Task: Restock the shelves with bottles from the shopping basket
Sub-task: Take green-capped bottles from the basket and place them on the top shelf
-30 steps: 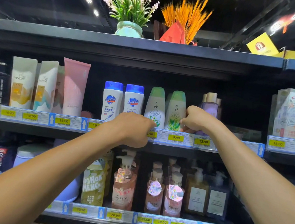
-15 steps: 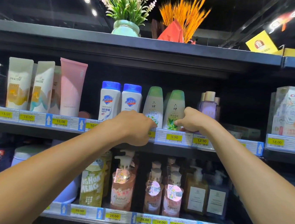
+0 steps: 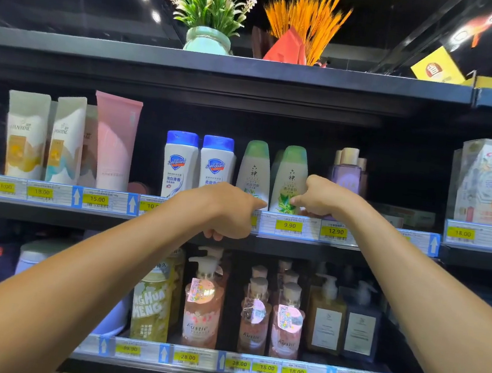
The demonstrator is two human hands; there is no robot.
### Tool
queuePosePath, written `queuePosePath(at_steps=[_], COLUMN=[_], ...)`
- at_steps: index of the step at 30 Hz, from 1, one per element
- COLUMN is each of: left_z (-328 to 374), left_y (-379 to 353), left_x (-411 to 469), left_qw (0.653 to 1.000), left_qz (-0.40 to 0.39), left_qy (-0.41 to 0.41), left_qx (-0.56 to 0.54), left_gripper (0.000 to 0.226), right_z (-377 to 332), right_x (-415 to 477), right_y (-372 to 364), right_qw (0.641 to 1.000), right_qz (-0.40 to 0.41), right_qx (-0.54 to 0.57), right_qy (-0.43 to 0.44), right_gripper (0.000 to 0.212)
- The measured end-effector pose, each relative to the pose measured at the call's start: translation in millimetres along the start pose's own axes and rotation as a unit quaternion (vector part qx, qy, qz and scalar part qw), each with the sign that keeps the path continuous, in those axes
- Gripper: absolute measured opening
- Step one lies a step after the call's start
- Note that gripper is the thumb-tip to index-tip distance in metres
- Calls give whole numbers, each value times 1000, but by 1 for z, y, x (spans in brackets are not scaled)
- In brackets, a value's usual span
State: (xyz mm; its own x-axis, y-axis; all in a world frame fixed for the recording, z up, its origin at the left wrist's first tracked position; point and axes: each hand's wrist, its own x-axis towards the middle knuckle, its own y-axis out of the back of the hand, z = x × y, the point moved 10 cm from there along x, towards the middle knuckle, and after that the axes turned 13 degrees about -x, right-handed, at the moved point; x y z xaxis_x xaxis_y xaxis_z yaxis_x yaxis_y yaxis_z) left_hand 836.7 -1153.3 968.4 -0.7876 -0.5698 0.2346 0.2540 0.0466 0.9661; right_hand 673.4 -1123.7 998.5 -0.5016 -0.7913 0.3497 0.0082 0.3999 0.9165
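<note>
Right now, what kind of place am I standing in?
Most likely a shop's toiletries aisle: yellow price tags line the shelf edge, and body-wash bottles stand in outward-facing rows, brand by brand.

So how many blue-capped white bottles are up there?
2. The left blue-capped bottle and the right blue-capped bottle stand side by side on the middle shelf, left of the green-capped bottles. Others may hide behind.

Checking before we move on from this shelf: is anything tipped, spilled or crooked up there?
Nothing stands out. The two green-capped bottles at your hands stand upright beside the Safeguard bottles; no spill shows.
</note>
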Motion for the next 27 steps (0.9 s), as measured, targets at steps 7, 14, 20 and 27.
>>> queuePosePath(at_steps=[7, 14, 20, 27], left_z=[4, -3, -8, -32], left_y=[1, 12, 12, 2], left_x=[9, 2, -31, -56], left_qw=[997, 977, 963, 945], left_qz=[5, 134, 239, 296], left_qy=[-10, -40, -115, -134], left_qx=[76, 164, 58, 22], left_gripper=[64, 42, 59, 58], right_z=[-2, -1, -17, -76], right_x=[2, -9, -38, -47], right_y=[-1, 6, 36, -10], right_qw=[1000, 999, 978, 982], right_qz=[7, 27, 186, 42], right_qx=[-4, -19, -73, -48], right_qy=[9, 23, 57, 177], right_gripper=[21, 31, 29, 60])
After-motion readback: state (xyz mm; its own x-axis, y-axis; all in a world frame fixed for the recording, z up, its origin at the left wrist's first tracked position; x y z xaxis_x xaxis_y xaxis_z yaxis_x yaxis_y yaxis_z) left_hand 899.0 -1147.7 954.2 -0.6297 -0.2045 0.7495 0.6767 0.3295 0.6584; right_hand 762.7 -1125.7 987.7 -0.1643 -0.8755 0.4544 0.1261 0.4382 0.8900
